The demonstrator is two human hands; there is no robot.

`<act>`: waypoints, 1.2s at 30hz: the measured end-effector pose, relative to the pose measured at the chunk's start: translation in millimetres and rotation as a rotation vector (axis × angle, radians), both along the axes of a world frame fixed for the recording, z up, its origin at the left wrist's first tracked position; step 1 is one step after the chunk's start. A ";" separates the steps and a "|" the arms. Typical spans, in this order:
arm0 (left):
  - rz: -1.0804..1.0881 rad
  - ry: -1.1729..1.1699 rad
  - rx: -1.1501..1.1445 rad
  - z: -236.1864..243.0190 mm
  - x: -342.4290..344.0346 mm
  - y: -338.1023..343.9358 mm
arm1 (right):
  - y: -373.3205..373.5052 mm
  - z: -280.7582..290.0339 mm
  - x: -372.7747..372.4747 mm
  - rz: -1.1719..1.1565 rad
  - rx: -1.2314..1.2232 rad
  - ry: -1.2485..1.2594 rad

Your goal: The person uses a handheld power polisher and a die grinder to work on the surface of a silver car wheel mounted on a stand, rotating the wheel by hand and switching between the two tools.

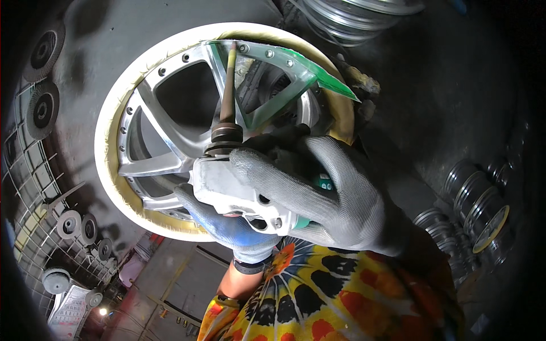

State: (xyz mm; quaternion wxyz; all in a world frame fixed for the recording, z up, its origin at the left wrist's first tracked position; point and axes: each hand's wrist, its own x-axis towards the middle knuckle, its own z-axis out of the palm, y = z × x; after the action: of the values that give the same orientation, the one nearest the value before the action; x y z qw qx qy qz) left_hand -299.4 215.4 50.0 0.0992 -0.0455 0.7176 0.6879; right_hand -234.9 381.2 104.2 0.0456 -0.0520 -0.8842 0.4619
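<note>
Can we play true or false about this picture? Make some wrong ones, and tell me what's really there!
1. The right hand and the left hand both wear gloves. True.
2. The right hand holds a tool with a tapered bit. True.
3. The bit points back toward the shirt. False: it points away, toward the far side of the wheel.
4. A pale yellow wrap covers the wheel's rim. True.
5. The shirt is plain white. False: it is patterned in yellow, orange and black.
</note>
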 end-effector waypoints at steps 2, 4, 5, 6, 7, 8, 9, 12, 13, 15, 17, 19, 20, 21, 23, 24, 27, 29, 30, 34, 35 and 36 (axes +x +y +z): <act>-0.103 0.260 -0.228 -5.2 4.6 -1.3 | 1.2 -2.2 1.8 0.005 -0.029 -0.002; -0.144 0.264 -0.190 -6.9 6.9 -1.0 | 2.9 -6.8 4.8 0.019 -0.069 -0.001; -0.134 0.174 -0.088 -6.7 7.0 -1.2 | 3.8 -10.2 6.5 0.033 -0.066 -0.013; -0.101 0.030 0.087 -5.1 7.7 -1.2 | 3.2 -14.7 6.1 0.049 -0.067 -0.024; -0.092 -0.109 0.277 -1.0 8.9 6.0 | 4.0 -14.6 10.4 -0.029 -0.050 0.052; -0.084 -0.227 0.437 2.2 9.4 12.3 | 5.8 -11.8 14.6 -0.041 -0.033 0.045; -0.086 -0.312 0.552 5.6 9.8 17.2 | 7.4 -8.5 18.4 -0.070 -0.006 0.055; -0.061 -0.392 0.709 4.9 3.7 16.2 | 9.6 -8.7 12.1 -0.034 -0.003 0.034; -0.056 -0.404 0.753 4.2 2.5 15.8 | 10.6 -8.0 9.4 0.011 0.009 -0.009; -0.049 -0.418 0.841 6.4 0.2 14.1 | 9.9 -8.8 4.6 0.015 -0.020 0.009; -0.062 -0.463 0.924 4.3 2.1 16.4 | 10.3 -11.2 7.9 0.010 -0.033 0.012; -0.076 -0.530 1.003 2.4 5.8 20.0 | 10.6 -13.5 15.2 -0.027 0.012 0.027; -0.080 -0.570 1.039 1.7 8.7 22.6 | 11.7 -12.0 19.3 -0.033 0.021 0.021; -0.091 -0.611 1.076 1.0 11.6 25.7 | 13.5 -9.4 24.6 -0.065 0.002 0.012; -0.080 -0.629 1.113 -1.1 13.4 21.2 | 9.9 -12.6 25.6 -0.066 -0.050 0.027; -0.054 -0.604 1.107 -1.3 12.4 11.6 | 3.9 -19.5 21.0 -0.053 -0.039 0.050; -0.091 -0.720 1.076 -5.8 15.1 21.0 | 3.3 -15.5 33.2 -0.136 0.025 0.017; -0.113 -0.795 0.995 -8.5 17.2 22.7 | 1.6 -12.4 38.2 -0.171 0.014 0.007; -0.103 -0.837 1.016 -13.1 19.1 21.0 | -0.1 -10.6 39.9 -0.177 0.034 -0.029; 0.011 -0.896 0.929 -13.5 22.0 22.2 | -4.4 -2.7 44.9 -0.156 0.095 -0.200; 0.010 -0.894 0.930 -13.4 22.5 22.5 | -5.7 -2.2 45.6 -0.156 0.096 -0.198; -0.013 -0.915 0.993 -13.7 22.8 22.2 | -7.5 -2.8 45.9 -0.171 0.071 -0.183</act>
State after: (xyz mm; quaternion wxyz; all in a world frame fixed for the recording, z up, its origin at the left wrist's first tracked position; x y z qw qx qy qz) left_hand -276.7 237.6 36.4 0.4065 -0.2769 0.2020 0.8470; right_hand -189.0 373.7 101.5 0.0057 -0.1677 -0.8929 0.4179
